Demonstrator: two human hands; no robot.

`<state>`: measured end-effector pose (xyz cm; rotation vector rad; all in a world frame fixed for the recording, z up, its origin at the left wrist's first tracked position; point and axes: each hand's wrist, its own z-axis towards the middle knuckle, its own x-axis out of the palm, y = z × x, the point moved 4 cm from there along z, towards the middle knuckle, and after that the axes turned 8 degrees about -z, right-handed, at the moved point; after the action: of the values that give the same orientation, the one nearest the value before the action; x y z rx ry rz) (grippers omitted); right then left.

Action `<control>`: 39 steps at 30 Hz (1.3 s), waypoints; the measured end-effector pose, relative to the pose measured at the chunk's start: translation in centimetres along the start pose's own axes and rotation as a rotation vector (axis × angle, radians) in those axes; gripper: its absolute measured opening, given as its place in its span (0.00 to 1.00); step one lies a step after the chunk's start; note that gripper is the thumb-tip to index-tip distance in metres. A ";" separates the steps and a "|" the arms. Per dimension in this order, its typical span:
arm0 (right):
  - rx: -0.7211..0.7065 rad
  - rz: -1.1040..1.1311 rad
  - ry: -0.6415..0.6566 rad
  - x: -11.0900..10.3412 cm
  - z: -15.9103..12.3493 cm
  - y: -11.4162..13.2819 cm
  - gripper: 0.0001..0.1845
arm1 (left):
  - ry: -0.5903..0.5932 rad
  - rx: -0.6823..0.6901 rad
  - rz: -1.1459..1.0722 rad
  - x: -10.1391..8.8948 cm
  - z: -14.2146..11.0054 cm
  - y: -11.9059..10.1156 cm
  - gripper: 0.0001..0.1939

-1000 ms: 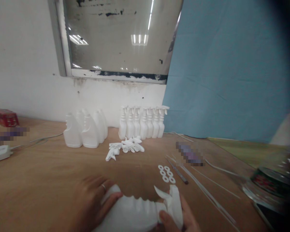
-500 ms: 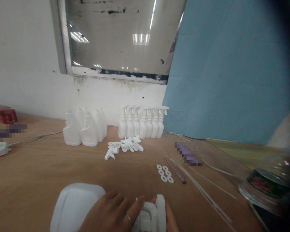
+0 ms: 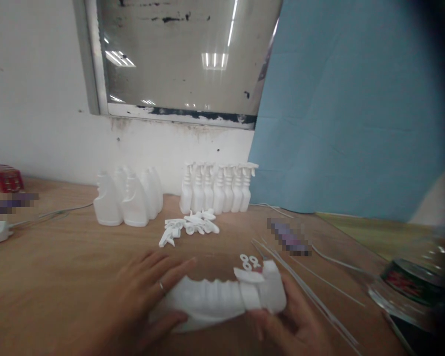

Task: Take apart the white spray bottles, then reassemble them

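A white spray bottle (image 3: 211, 299) lies sideways between my hands, its trigger head (image 3: 272, 287) at the right end. Around the bottle's body, my left hand (image 3: 152, 287) grips with fingers on top and thumb below, slightly blurred. My right hand (image 3: 292, 321) is wrapped around the head and neck end, its thumb in front. Just beyond the head are several white ring washers (image 3: 247, 260), partly covered by it. Loose white trigger heads (image 3: 193, 223) form a pile farther back.
White bottles without heads (image 3: 135, 202) stand by the wall. Several bottles with heads (image 3: 218, 190) are lined up to their right. Thin white tubes (image 3: 311, 291) lie at right, near a large clear bottle (image 3: 411, 282). A red box (image 3: 3, 177) sits far left.
The spray bottle has swung sideways and up, its head moving right. My left hand has shifted from the head end to the body; my right hand has come into fuller view.
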<state>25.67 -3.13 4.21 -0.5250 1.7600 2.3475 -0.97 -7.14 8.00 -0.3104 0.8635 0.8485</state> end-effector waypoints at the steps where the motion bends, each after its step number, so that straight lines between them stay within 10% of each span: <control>1: -0.041 -0.014 0.009 -0.8 1.0 0.9 0.28 | 0.020 -0.049 -0.037 -0.3 0.0 1.2 0.29; 5: -0.226 0.032 0.037 -2.9 4.3 4.5 0.26 | 0.138 -0.187 -0.258 -1.0 0.8 4.6 0.19; 9: -0.334 0.028 -0.103 -4.9 5.7 5.3 0.31 | -0.058 -0.345 -0.239 -1.9 3.3 8.1 0.20; 14: -0.258 -0.157 -0.085 -7.1 7.1 -0.1 0.28 | -0.174 -0.781 -0.075 -0.9 7.5 14.5 0.23; 20: -0.178 -0.281 0.004 -7.2 8.4 -4.7 0.21 | -0.252 -0.920 0.040 3.1 11.1 20.0 0.24; 30: -0.216 -0.575 0.105 -5.9 7.8 -6.3 0.15 | -0.148 -1.010 -0.001 13.0 11.3 22.0 0.18; 39: -0.327 -0.747 0.208 -4.9 7.2 -6.3 0.17 | -0.093 -1.061 -0.050 15.6 10.9 23.0 0.19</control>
<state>30.99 6.01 2.18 -1.2540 0.9624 2.0560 -7.03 21.91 4.83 -1.1973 0.2450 1.2107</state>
